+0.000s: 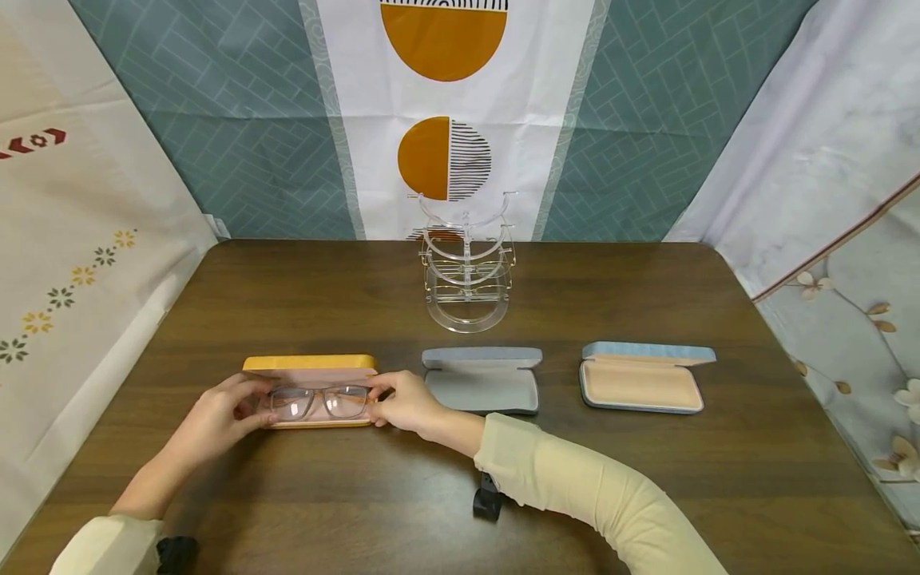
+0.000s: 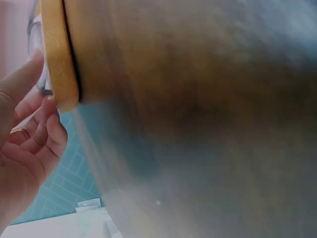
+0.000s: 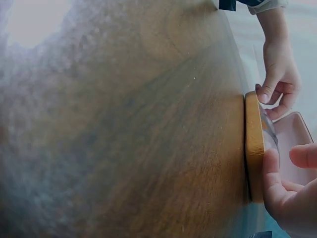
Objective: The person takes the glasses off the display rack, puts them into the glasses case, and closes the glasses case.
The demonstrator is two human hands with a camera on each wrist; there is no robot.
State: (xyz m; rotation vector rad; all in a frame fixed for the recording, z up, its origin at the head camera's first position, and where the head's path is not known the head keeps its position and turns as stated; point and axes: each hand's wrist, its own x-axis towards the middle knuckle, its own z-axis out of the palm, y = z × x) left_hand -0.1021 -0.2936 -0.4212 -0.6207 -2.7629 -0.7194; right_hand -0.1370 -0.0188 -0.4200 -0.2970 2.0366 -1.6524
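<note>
A pair of eyeglasses [image 1: 319, 402] with a clear greyish frame lies in the open yellow glasses case [image 1: 309, 362], over its pink lining. My left hand [image 1: 233, 407] holds the left end of the eyeglasses between thumb and fingers. At the opposite end, my right hand [image 1: 406, 406] has its thumb and forefinger around the eyeglasses, with the thumb by the case's front rim. The left wrist view shows the left thumb [image 2: 29, 72] against the eyeglasses at the end of the case. In the right wrist view, the right fingers hide part of the frame.
An open grey glasses case [image 1: 481, 389] stands just right of the right hand, and an open blue one [image 1: 642, 385] farther right. Behind them rises a clear tiered stand [image 1: 467, 323] with several thin-framed glasses on it. Patterned cloths hang around the wooden table [image 1: 345, 511].
</note>
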